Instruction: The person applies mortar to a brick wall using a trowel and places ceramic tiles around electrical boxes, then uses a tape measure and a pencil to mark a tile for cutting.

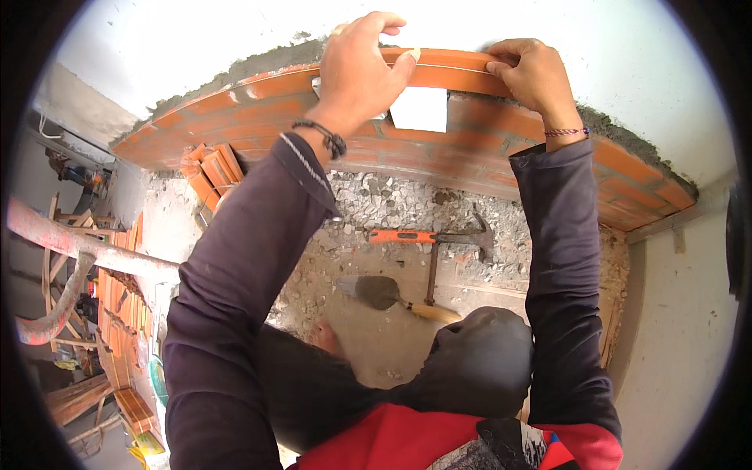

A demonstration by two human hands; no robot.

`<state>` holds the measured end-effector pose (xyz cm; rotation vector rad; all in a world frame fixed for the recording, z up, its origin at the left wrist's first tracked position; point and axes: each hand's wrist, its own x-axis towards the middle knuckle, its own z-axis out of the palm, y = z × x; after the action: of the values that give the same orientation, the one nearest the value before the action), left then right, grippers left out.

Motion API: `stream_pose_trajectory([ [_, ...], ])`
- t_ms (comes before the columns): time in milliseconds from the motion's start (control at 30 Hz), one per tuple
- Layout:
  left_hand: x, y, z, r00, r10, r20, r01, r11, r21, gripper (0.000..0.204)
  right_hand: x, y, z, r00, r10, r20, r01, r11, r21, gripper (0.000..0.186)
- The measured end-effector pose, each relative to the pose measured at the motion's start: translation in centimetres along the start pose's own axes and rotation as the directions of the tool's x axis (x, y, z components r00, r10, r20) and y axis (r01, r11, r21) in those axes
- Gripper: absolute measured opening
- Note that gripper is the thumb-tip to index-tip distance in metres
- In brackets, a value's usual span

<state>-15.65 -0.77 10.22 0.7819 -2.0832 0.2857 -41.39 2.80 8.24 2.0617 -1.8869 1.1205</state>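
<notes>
An orange brick strip [450,72] lies along the top of the low curved brick wall [627,184], against the white wall. My right hand [533,74] grips it at its right end, thumb in front and fingers over the top. My left hand [364,66] is at the other end, its fingers raised and apart, the thumb at the upper edge. A white rectangular piece [419,110] sits on the brick face below, between my hands; grey mortar [247,69] runs along the joint above.
An orange-handled hammer [403,236], another tool [431,278] and a trowel [376,291] lie on the rubble-strewn floor [321,266] by my knees. Loose bricks [211,176] lean at the left. A paint-spattered metal frame [102,258] and stacked bricks [117,329] stand farther left.
</notes>
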Motion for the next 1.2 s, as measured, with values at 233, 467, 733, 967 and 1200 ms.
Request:
stream_pose_trajectory([
  [233, 1.6, -1.5, -0.7, 0.931, 0.168, 0.324, -0.194, 0.980, 0.048, 0.041, 0.3, -0.1, -0.4, 0.994, -0.106, 0.037, 0.107, 0.994, -0.025, 0.023],
  [467, 2.9, -1.9, -1.6, 0.904, 0.068, 0.422, -0.026, 0.994, -0.105, 0.030, 1.5, 1.5, -3.1, 0.948, -0.055, 0.314, 0.056, 0.998, 0.005, 0.029],
  [733, 3.3, -3.5, -1.9, 0.895, 0.084, 0.439, -0.045, 0.994, -0.099, 0.025, 4.4, -4.2, -6.5, 0.850, 0.271, 0.452, -0.151, 0.947, -0.282, 0.035],
  [967, 3.4, -4.4, -1.0, 0.885, 0.125, 0.447, -0.060, 0.986, -0.158, 0.023, 5.7, -5.3, -5.5, 0.761, 0.473, 0.443, -0.323, 0.870, -0.373, 0.041],
  [1200, 3.7, -4.6, -0.6, 0.866, 0.068, 0.495, -0.023, 0.995, -0.097, 0.023, 3.9, -6.5, -5.3, 0.864, 0.368, 0.345, -0.266, 0.914, -0.307, 0.028],
])
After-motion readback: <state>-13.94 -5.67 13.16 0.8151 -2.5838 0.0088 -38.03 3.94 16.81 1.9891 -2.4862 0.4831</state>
